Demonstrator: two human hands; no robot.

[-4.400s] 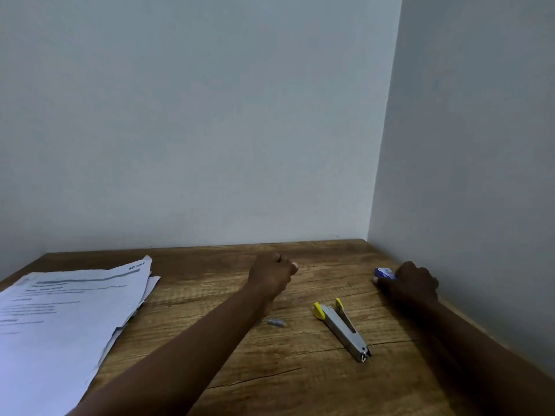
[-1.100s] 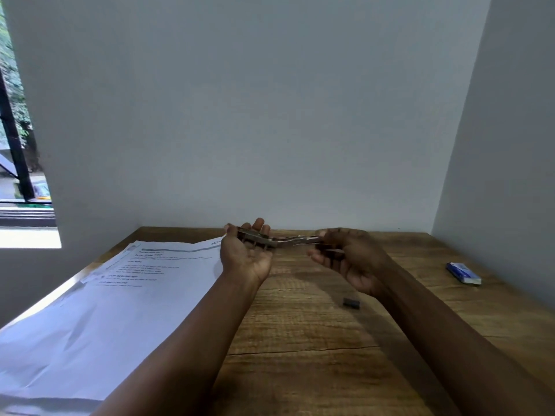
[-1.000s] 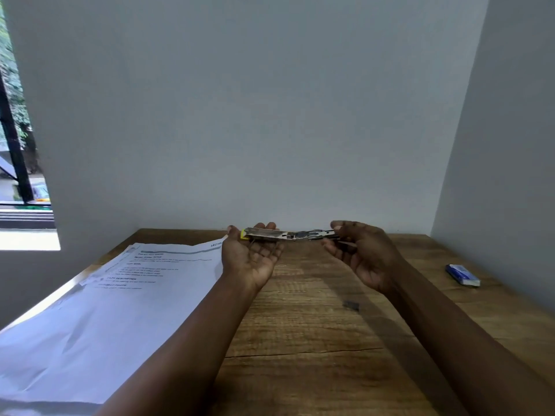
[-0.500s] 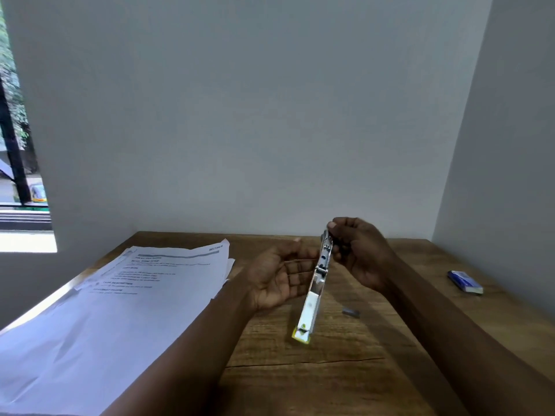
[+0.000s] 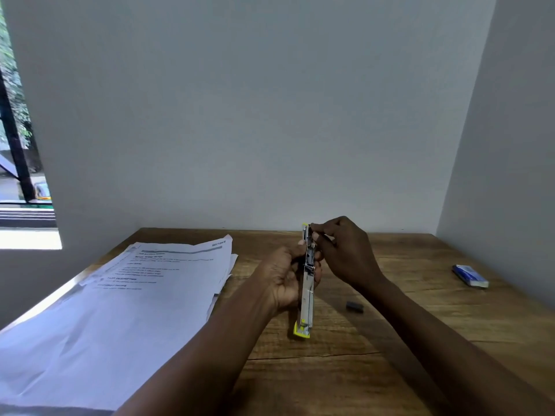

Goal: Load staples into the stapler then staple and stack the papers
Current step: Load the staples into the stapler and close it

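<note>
Here the left hand [image 5: 285, 277] is wrapped around the middle of a long silver metal stapler with yellow plastic ends [image 5: 307, 283], its fingers closed on the body so that the tool stands nearly upright above the bench, one yellow tip low and toward the camera, the other up by the fingertips. The right hand [image 5: 342, 250] meets the stapler's upper end from the right; its fingers [image 5: 318, 232] are pinched together at the top of the metal channel, touching it, though whether a strip of staples sits between them is too small to tell.

Below and just right of the stapler, a small dark grey block of staples [image 5: 354, 306] lies on the brown wood-grain bench [image 5: 315, 370], apart from both hands. A loose stack of white printed paper sheets [image 5: 120, 310] covers the left part of the bench, the edges fanned unevenly. Well off to the right, near the side wall, lies a small blue and white cardboard box [image 5: 470, 275].

Plain pale grey walls [image 5: 255, 115] meet in a corner behind the bench. At the far left a window opening [image 5: 18, 145] shows a dark frame bar, green foliage and a strip of bright daylight.
</note>
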